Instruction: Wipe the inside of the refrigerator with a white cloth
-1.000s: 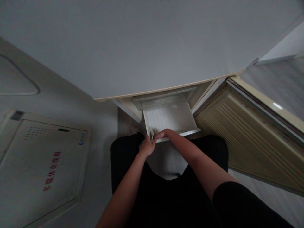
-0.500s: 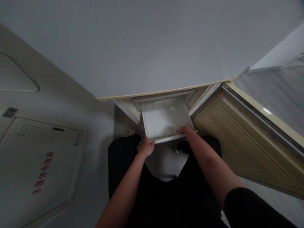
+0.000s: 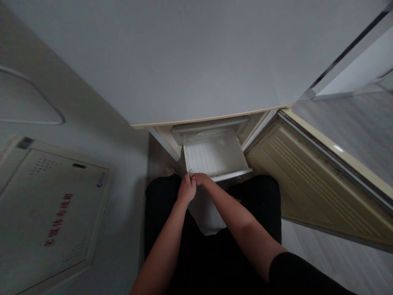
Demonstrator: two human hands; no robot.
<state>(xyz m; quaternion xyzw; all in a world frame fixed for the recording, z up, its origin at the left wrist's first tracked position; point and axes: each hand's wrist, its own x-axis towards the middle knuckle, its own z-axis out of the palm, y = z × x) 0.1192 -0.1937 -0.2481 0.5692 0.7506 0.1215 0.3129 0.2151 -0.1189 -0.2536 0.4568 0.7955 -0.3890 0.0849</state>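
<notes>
A white drawer [image 3: 215, 153] with a ribbed bottom is pulled out of the lower fridge compartment, above my knees. Both hands meet at its near left corner. My left hand [image 3: 187, 189] is closed there, thumb up, against the outside of the front edge. Close beside it, my right hand [image 3: 202, 179] has its fingers curled over the edge, largely hidden behind the left thumb. A tiny pale bit shows just above the fingers, too small to name. What either hand pinches is hidden.
The fridge door [image 3: 322, 176] hangs open on the right, its ribbed inner side facing me. Another drawer front [image 3: 211, 125] sits behind, inside the compartment. The fridge's upper front [image 3: 196, 61] rises ahead. A wall panel with red lettering [image 3: 61, 213] is at left.
My right hand has moved left along the drawer's front edge, from its right part to the left corner beside my left hand. The view has shifted slightly.
</notes>
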